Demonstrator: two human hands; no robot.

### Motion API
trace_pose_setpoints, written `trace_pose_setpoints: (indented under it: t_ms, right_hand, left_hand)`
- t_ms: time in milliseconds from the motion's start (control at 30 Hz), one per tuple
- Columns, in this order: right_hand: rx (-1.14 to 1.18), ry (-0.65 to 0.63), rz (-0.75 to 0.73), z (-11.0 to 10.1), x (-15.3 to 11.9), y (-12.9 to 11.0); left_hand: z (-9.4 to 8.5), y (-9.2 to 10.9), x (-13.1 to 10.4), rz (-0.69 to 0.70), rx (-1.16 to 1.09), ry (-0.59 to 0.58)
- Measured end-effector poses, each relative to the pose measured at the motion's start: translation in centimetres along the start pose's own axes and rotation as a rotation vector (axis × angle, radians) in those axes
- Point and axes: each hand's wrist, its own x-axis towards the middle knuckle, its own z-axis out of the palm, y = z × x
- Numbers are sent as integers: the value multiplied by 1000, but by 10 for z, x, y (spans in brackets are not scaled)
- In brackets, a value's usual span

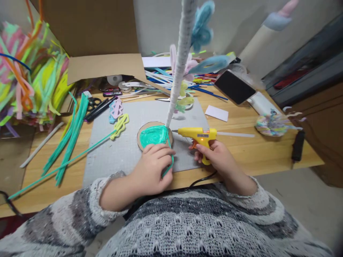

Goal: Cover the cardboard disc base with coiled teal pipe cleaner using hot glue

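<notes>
A round cardboard base (139,137) lies on the grey mat, partly covered by a coil of green pipe cleaner (154,135). From its right side rises a white wrapped stem (177,76) with blue, pink and yellow pipe-cleaner shapes on it. My left hand (154,166) rests over the near edge of the base, fingers curled around a loose green pipe cleaner (172,161) that bends down from the stem's foot. My right hand (219,157) grips a yellow hot glue gun (198,133) by its handle. Its nozzle points left, close to the stem's foot, and a glue stick (235,134) protrudes behind.
Left of the mat (102,157) lie green pipe cleaners (71,139), a black pen-like tool (100,109) and zigzag pieces (120,125). Behind are a cardboard box (107,66) and a pipe-cleaner pile. A phone (235,86), white card (216,113) and fluffy wreath (272,125) sit right.
</notes>
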Motion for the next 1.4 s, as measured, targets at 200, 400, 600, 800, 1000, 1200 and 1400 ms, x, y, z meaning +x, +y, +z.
trace_pose_setpoints:
  t_ms: [200,400,600,800,1000,1200,1400]
  right_hand:
    - [-6,-49,20,-3,5,8]
    - [48,7,79,-14,11,7]
    - [-565,193,191,-44,26,-4]
    - [-1114,226,-144,-22,20,-37]
    - [-803,-49,-512,37,34,-27]
    - [-712,-31,-559,52,47,-10]
    - [-660,-12,-649,49,44,-4]
  left_hand:
    - [-9,-3,4,-44,12,8]
    - [-4,-13,7,-182,-34,77]
    - [-2,-28,14,-292,56,230]
    - [-1,-42,15,-262,75,164]
    - [-2,-43,17,-271,84,125]
    - [-1,-43,18,-287,55,139]
    - [0,-42,18,-292,46,147]
